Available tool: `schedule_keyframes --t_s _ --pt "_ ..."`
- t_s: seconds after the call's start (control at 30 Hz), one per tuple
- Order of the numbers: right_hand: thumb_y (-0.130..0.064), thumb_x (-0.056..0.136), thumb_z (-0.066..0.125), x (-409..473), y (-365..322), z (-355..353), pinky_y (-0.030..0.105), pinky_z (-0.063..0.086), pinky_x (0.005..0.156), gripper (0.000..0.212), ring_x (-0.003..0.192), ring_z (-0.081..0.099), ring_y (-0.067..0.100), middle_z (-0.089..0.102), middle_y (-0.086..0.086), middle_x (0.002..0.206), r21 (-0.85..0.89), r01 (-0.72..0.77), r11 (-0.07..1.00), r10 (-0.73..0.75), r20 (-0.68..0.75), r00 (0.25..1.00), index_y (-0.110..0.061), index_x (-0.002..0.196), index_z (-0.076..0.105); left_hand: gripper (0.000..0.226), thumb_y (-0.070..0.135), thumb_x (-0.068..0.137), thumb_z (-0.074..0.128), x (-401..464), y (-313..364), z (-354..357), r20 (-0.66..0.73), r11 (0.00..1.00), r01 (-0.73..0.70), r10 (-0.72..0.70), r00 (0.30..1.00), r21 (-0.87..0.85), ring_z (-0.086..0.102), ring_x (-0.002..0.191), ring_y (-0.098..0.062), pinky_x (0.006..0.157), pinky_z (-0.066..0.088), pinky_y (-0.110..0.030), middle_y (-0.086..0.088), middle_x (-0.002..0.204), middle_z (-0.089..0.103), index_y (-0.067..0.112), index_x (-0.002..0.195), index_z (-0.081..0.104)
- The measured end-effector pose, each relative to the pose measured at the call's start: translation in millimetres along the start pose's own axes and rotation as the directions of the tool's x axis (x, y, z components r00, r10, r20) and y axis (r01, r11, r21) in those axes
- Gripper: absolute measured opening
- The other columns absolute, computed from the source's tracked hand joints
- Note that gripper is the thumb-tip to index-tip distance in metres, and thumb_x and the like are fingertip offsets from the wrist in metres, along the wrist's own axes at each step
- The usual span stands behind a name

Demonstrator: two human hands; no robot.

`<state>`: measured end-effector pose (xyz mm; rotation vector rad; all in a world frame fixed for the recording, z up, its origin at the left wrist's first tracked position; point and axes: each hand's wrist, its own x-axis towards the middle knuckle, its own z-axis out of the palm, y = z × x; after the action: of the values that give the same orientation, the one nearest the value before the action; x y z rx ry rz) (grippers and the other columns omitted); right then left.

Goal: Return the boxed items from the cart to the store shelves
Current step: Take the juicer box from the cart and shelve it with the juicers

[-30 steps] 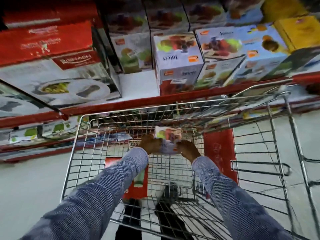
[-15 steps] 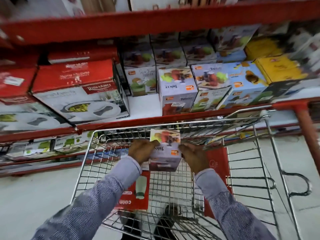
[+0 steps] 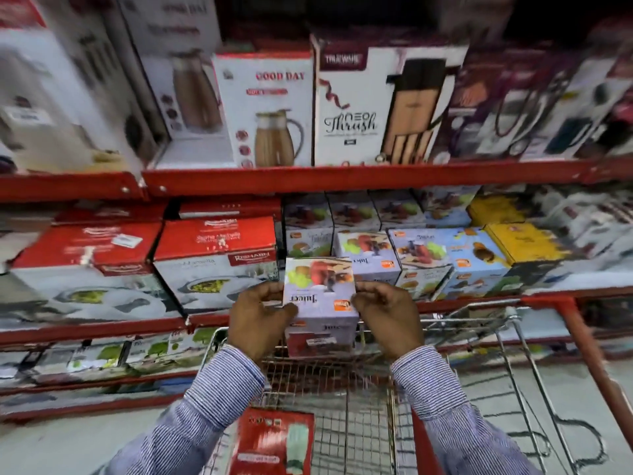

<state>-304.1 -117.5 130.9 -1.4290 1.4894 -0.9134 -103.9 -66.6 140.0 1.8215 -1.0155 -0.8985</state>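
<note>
Raised from the wire cart [image 3: 359, 423], one glossy cardboard juicer box [image 3: 320, 296] sits clamped between my left hand [image 3: 257, 320] and right hand [image 3: 388, 320].

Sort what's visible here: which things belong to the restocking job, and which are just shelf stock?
In play: juicer box held by left hand and right hand; cart; red box in it; matching juicer boxes on the shelf.

Just stock: Good Day jug box; Thrush box; Rishabh box.
</note>
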Motion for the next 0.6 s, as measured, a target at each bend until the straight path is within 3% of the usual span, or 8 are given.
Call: schedule_keyframes --t_s 0.07,0.17,0.23,0.37,0.43,0.53,0.6 --pt "-0.016 0.08 0.072 6 -8 3 0.028 0.056 0.081 0.023 0.083 0.069 0.008 0.073 -0.005 0.088 -0.06 0.035 0.998 -0.034 0.019 0.999 -0.019 0.103 0.074 0.034 0.007 0.072 0.075 4 2 -5 -0.011 1.0 -0.026 0.026 1.0 0.011 0.075 0.066 -0.013 0.071 0.064 -0.041 -0.001 0.087 0.08 0.033 0.094 0.07" --pt "-0.012 0.082 0.071 13 -10 10 0.015 0.052 0.074 0.026 0.079 0.062 -0.006 0.069 -0.012 0.086 -0.074 0.051 0.996 -0.048 0.043 0.998 -0.017 0.107 0.072 0.043 0.004 0.075 0.075 11 1 -9 -0.023 0.997 -0.069 0.07 0.997 0.022 0.075 0.079 -0.015 0.081 0.062 -0.041 -0.003 0.106 0.077 0.021 0.113 0.069" --pt "-0.008 0.082 0.069 18 -8 16 0.011 0.05 0.072 0.027 0.078 0.06 -0.008 0.067 -0.015 0.085 -0.08 0.044 0.996 -0.04 0.042 0.998 -0.016 0.108 0.072 0.046 0.001 0.076 0.074 14 -2 -7 -0.031 0.995 -0.094 0.095 0.995 0.039 0.071 0.087 -0.012 0.087 0.058 -0.033 -0.003 0.115 0.073 0.016 0.119 0.067" --pt "-0.004 0.082 0.068 26 -3 26 0.033 0.057 0.088 0.028 0.086 0.067 0.013 0.072 -0.003 0.094 -0.09 -0.003 0.996 0.004 0.018 1.0 -0.018 0.106 0.071 0.048 0.0 0.078 0.073 19 -11 3 -0.095 0.992 -0.104 0.11 0.989 0.066 0.054 0.083 0.008 0.077 0.043 -0.006 0.001 0.119 0.067 0.016 0.122 0.066" --pt "-0.004 0.082 0.068 32 0 29 0.037 0.057 0.09 0.03 0.088 0.068 0.015 0.073 0.0 0.101 -0.113 -0.015 0.993 0.017 0.017 1.0 -0.021 0.107 0.07 0.049 -0.001 0.078 0.071 21 -16 9 -0.104 0.996 -0.082 0.085 0.991 0.03 0.059 0.089 0.001 0.084 0.047 -0.014 -0.001 0.121 0.068 0.018 0.123 0.065" --pt "-0.007 0.084 0.067 44 4 32 0.033 0.056 0.089 0.031 0.085 0.066 0.012 0.072 -0.001 0.108 -0.159 -0.024 0.987 0.028 0.028 0.999 -0.024 0.11 0.068 0.052 -0.004 0.08 0.067 28 -20 19 -0.101 0.999 -0.046 0.043 0.994 -0.028 0.067 0.107 -0.019 0.095 0.054 -0.032 -0.004 0.122 0.07 0.021 0.125 0.063" --pt "-0.009 0.085 0.066 53 4 33 0.027 0.052 0.087 0.031 0.085 0.063 0.011 0.072 -0.002 0.11 -0.176 -0.026 0.984 0.031 0.025 0.999 -0.025 0.112 0.068 0.05 -0.004 0.082 0.065 35 -20 23 -0.107 0.998 -0.055 0.051 0.993 -0.028 0.066 0.107 -0.02 0.089 0.052 -0.026 -0.002 0.116 0.07 0.022 0.125 0.062"
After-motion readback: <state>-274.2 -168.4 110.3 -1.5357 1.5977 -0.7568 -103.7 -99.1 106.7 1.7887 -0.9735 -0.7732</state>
